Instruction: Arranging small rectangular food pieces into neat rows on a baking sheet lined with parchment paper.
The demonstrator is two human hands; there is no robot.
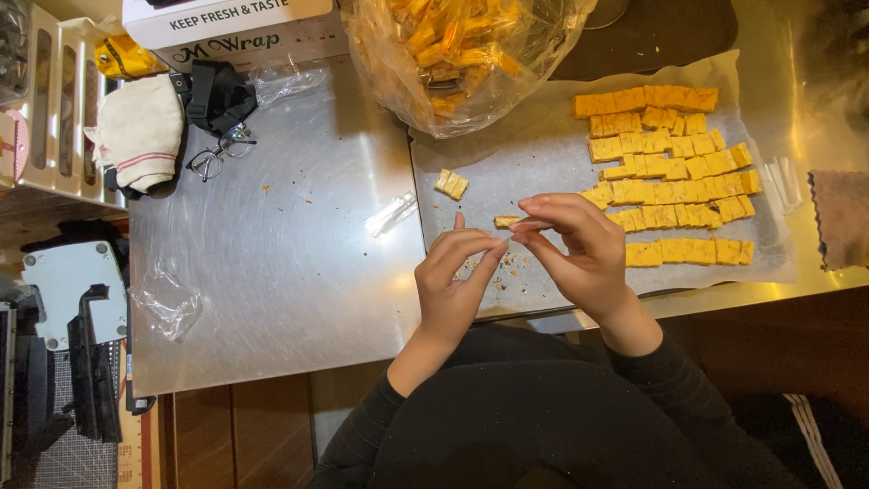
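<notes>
Steel tabletop (272, 272) lies bare left of the hands, up to its near edge. Right hand (579, 249) and left hand (457, 281) pinch a small yellow piece (507, 221) between fingertips, its long axis left-right, above the paper-lined tray (507, 154). Clear bag (462, 54) holds wrapped orange pieces.

Both hands, left hand (453, 281) and right hand (579, 249), pinch what seems a clear wrapper (509, 234) over the parchment sheet (534, 158).
</notes>
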